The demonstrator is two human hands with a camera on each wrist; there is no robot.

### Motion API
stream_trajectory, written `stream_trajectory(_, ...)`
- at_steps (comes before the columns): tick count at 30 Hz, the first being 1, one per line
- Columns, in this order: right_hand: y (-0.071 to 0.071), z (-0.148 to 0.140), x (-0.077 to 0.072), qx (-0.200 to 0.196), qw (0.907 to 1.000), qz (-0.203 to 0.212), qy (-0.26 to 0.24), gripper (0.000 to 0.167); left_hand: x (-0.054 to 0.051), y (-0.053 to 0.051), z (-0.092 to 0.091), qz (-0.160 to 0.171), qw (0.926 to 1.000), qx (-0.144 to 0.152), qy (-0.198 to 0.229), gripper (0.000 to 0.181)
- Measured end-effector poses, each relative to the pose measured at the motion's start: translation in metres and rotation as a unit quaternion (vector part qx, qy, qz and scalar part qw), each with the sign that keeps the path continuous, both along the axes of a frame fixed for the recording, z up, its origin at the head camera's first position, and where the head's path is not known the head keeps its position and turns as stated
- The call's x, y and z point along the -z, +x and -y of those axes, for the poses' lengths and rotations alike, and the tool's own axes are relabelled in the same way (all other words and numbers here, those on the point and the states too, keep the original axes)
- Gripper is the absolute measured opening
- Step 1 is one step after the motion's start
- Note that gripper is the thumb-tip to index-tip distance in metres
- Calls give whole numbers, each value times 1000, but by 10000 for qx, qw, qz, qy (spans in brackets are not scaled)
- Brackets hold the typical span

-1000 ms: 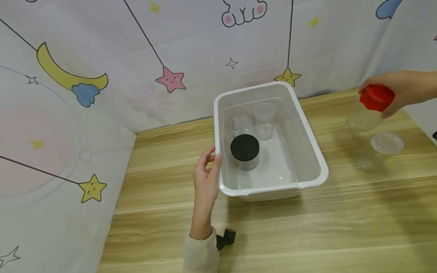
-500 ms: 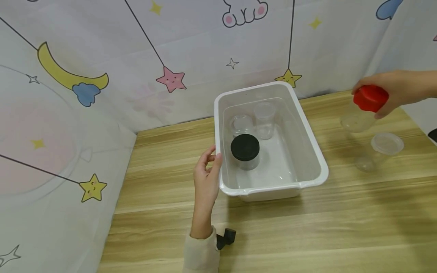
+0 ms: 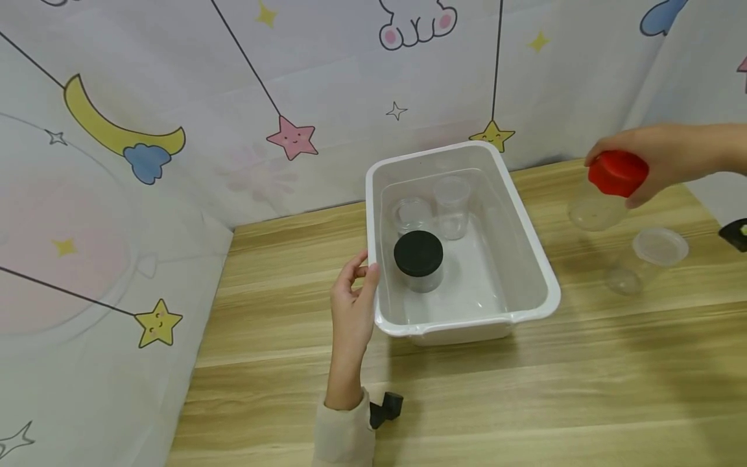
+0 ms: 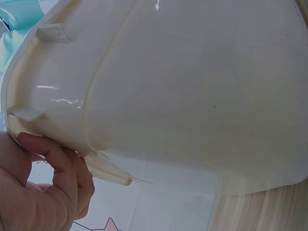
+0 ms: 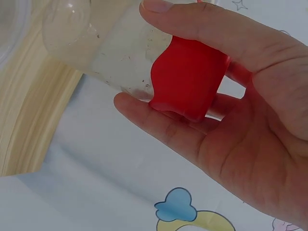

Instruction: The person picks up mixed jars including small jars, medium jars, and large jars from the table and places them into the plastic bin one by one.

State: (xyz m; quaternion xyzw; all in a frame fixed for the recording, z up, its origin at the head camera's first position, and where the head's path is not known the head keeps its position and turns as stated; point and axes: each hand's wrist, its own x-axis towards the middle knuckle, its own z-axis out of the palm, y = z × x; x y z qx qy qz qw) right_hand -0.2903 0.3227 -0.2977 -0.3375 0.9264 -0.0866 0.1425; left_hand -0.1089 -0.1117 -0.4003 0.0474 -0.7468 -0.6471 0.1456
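Note:
A clear plastic jar point(image 5: 122, 62) with a red lid point(image 3: 618, 173) is gripped round its lid by my right hand point(image 3: 662, 159), at the right of the head view. On the left, my left hand point(image 3: 354, 301) holds the rim of a white plastic tub point(image 3: 531, 259), thumb on the edge; the left wrist view shows those fingers point(image 4: 72, 175) curled under the rim. Inside the tub stand a jar with a black lid point(image 3: 418, 253), a low clear jar point(image 3: 413, 214) and a taller clear jar point(image 3: 452, 207).
Another clear jar with a whitish lid point(image 3: 661, 246) stands on the wooden table point(image 3: 280, 311), just in front of the red-lidded jar. A patterned cloth point(image 3: 344, 78) hangs behind the table. The table's right edge lies beyond the jars.
My right hand has moved left with the red-lidded jar, towards the tub. My left hand and the tub stay where they were.

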Motion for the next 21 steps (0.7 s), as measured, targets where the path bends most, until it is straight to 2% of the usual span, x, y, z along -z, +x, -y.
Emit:
stream_trajectory(15,5,11,-9,-265,9995,-45,-142,79,0,0,0,-1,10000,-11,-30,38)
stream_trajectory(21,7,14,-11,-258,9996,-28,-94,79,1,0,0,-13,10000,9,-11,39)
